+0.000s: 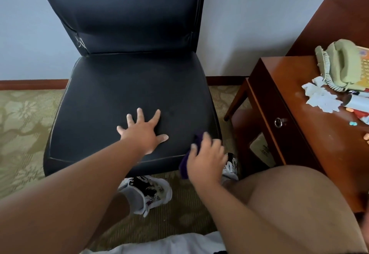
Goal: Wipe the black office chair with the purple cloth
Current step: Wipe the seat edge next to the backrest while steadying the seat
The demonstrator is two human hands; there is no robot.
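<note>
The black office chair (127, 85) stands against the wall, its leather seat facing me and its tall back rising to the top of the view. My left hand (142, 132) lies flat on the front middle of the seat, fingers spread, holding nothing. My right hand (206, 158) is at the seat's front right corner, closed on the purple cloth (184, 165). The cloth shows above and to the left of the fingers and is pressed against the seat's edge; most of it is hidden under the hand.
A wooden bedside cabinet (289, 113) stands right of the chair, carrying a green telephone (343, 63), crumpled tissue (323, 97) and small items. My knee (289, 203) fills the lower right. My sneakers (147, 191) rest on patterned carpet (24, 125) under the seat's front.
</note>
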